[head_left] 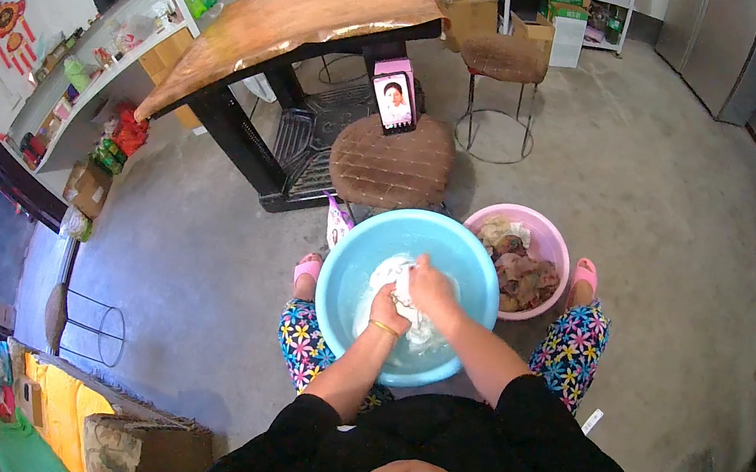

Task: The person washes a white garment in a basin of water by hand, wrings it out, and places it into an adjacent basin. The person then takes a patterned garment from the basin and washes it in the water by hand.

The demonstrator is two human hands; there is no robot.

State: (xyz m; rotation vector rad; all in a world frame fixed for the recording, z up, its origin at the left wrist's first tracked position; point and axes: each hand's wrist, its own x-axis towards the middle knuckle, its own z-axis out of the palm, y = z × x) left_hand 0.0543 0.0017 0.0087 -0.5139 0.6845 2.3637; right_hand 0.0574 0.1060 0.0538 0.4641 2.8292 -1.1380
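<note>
Between my knees stands a light blue basin with water in it. Both hands are over its middle, closed on a wet white cloth. My left hand, with a yellow band at the wrist, grips the cloth's lower part. My right hand is bent over the upper part, its fingers pressed together against the fabric. Part of the cloth is hidden beneath my hands, and its lower end trails in the water.
Right of the blue basin sits a pink basin of brown, wet-looking cloth. A phone leans upright on a brown cushioned stool ahead. Beside the blue basin's left rim stands a white-purple packet. Further off are a wood-topped table and another stool.
</note>
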